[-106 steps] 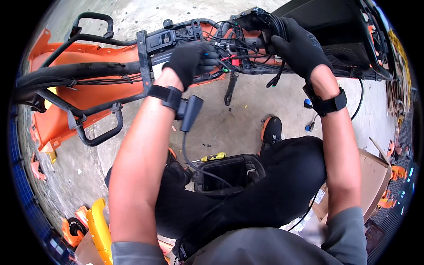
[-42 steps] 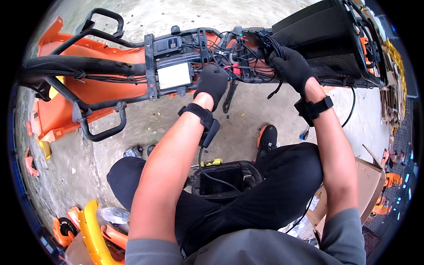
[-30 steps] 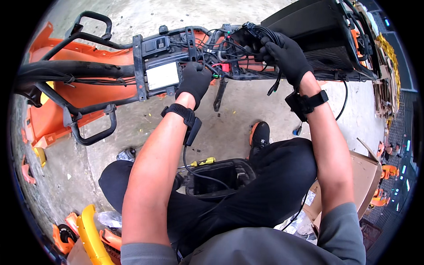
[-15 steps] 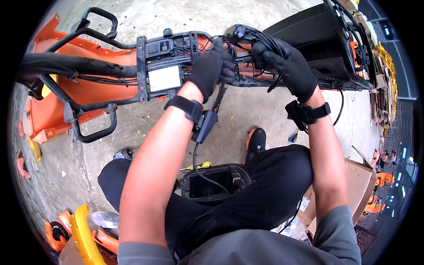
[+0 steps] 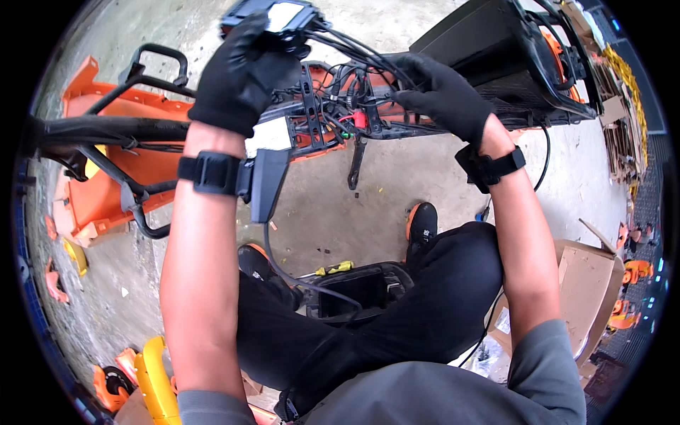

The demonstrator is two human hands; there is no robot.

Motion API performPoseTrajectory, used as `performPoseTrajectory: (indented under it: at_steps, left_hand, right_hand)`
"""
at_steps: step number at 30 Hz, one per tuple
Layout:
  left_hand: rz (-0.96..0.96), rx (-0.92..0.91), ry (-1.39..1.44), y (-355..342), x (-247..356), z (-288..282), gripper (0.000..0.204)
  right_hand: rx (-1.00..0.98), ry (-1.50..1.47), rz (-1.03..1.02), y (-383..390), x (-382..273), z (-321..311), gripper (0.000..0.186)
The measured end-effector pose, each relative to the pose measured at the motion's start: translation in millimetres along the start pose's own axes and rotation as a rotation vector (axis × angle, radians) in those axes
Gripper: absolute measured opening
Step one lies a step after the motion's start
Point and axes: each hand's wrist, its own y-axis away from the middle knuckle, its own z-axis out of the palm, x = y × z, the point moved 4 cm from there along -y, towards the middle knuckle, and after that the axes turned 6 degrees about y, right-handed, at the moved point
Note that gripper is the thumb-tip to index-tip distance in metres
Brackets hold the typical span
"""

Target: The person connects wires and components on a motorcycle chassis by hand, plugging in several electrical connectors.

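Note:
My left hand (image 5: pixel 244 81), in a black glove, is closed around a black box-shaped electrical unit (image 5: pixel 232 20) with a pale label, lifted above the vehicle frame (image 5: pixel 120 129). A bundle of black cables (image 5: pixel 358 51) runs from the unit to my right hand (image 5: pixel 450 95). Also gloved, that hand has its fingers bent around the cables. Below and between the hands, loose wiring with a red connector (image 5: pixel 360 119) lies in the middle of the frame. A white-topped block (image 5: pixel 269 138) sits in the frame under my left wrist.
Orange body panels (image 5: pixel 106 195) lie under the frame at left. A black seat-like part (image 5: pixel 474 53) rises at upper right. Between my legs are a black plastic tray (image 5: pixel 368 273) and a yellow-handled screwdriver (image 5: pixel 336 268). A cardboard box (image 5: pixel 584 290) stands at right.
My left hand has moved up and to the left, carrying the electrical unit away from the frame. The cables are now stretched between both hands. My right hand has shifted slightly left.

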Motion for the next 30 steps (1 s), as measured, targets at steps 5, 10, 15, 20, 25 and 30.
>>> performPoseTrajectory:
  at_steps: [5, 10, 15, 20, 25, 30]
  left_hand:
    - [0.134, 0.159, -0.163, 33, 31, 27, 0.031]
    - [0.289, 0.394, -0.183, 55, 37, 29, 0.021]
    - [0.285, 0.385, -0.07, 57, 26, 36, 0.017]
    - [0.251, 0.268, -0.023, 43, -7, 45, 0.036]
    - [0.233, 0.275, -0.034, 41, -9, 44, 0.036]
    - [0.205, 0.252, 0.03, 44, -4, 31, 0.035]
  right_hand:
    - [0.067, 0.121, 0.026, 2, -10, -2, 0.028]
    - [0.229, -0.059, 0.132, 3, -3, -12, 0.03]
    - [0.053, -0.065, 0.189, -3, -2, 2, 0.025]
    - [-0.008, 0.019, 0.231, -1, 9, 30, 0.029]
    - [0.069, 0.272, 0.229, -23, 1, 51, 0.033]
    - [0.099, 0.442, 0.085, -45, 17, 69, 0.027]
